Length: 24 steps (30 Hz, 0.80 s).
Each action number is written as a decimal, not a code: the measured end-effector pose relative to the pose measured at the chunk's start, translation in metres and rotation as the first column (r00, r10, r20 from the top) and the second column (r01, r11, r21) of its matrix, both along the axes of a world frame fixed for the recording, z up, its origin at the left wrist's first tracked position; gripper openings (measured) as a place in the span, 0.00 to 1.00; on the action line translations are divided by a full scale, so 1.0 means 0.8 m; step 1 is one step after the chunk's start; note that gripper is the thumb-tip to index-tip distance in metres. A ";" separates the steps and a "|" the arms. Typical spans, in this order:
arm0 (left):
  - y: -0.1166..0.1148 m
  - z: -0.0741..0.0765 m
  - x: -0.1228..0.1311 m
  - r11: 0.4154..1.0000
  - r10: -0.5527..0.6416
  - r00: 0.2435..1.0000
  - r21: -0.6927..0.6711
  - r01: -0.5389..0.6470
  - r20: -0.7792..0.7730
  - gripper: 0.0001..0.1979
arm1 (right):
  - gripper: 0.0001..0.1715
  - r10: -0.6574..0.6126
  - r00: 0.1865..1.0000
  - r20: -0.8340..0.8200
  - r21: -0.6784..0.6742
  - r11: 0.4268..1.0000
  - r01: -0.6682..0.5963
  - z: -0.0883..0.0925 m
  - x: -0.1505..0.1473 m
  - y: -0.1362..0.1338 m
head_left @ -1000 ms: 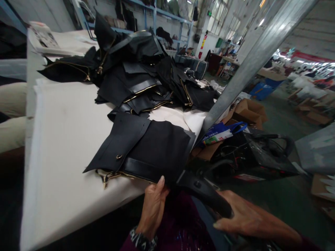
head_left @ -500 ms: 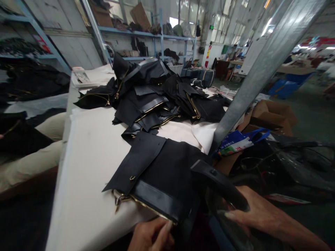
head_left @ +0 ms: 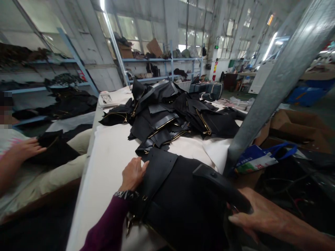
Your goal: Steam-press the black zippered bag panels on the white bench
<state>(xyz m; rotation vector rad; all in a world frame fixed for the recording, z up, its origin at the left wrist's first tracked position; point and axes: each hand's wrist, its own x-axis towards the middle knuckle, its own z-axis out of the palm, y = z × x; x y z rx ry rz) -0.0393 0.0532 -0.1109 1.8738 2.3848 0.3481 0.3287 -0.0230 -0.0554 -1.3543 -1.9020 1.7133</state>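
A black bag piece [head_left: 180,195] with a gold zipper along its near edge lies partly on the white-covered table [head_left: 107,157]. My left hand [head_left: 133,173], in a purple sleeve, is closed on the far left edge of its flap, with the fingers bent over the border. My right hand [head_left: 255,209] is wrapped around the handle of a black stapler [head_left: 222,186]. The stapler's squared tip lies over the right part of the bag piece. A gold zipper end [head_left: 129,223] hangs at the near left corner, below my left wrist.
A pile of black bag pieces [head_left: 167,111] with gold zippers stands farther back. At the right rise a slanted metal post [head_left: 269,83], a blue bag [head_left: 258,158] and cardboard boxes [head_left: 295,122]. On the left, a seated person's hand [head_left: 28,148] holds black material.
My left hand has left the zipper at the near edge and reached up to the flap's far left edge. The right hand keeps its grip on the stapler. The view has tilted up and left.
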 end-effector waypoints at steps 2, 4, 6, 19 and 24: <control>0.007 -0.007 -0.011 0.998 0.006 1.000 -0.062 -0.004 0.030 0.20 | 0.14 0.022 0.999 -0.029 -0.032 0.999 -0.023 -0.004 -0.012 0.010; 0.012 -0.013 -0.012 0.997 -0.003 0.998 -0.075 0.008 0.066 0.19 | 0.14 0.036 0.998 -0.051 -0.045 0.998 -0.039 -0.007 -0.026 0.021; 0.014 -0.017 -0.010 0.997 -0.001 0.995 -0.074 0.009 0.104 0.20 | 0.13 0.055 0.997 -0.056 -0.033 0.998 -0.057 -0.007 -0.039 0.032; 0.012 -0.018 -0.017 0.938 -0.247 0.593 0.035 0.345 0.766 0.15 | 0.12 0.006 1.000 -0.030 -0.155 0.988 -0.010 0.014 -0.101 0.068; 0.005 -0.025 -0.010 0.935 -0.052 -0.084 0.078 0.347 0.995 0.20 | 0.14 -0.043 0.999 0.017 -0.155 0.987 0.045 0.012 -0.111 0.076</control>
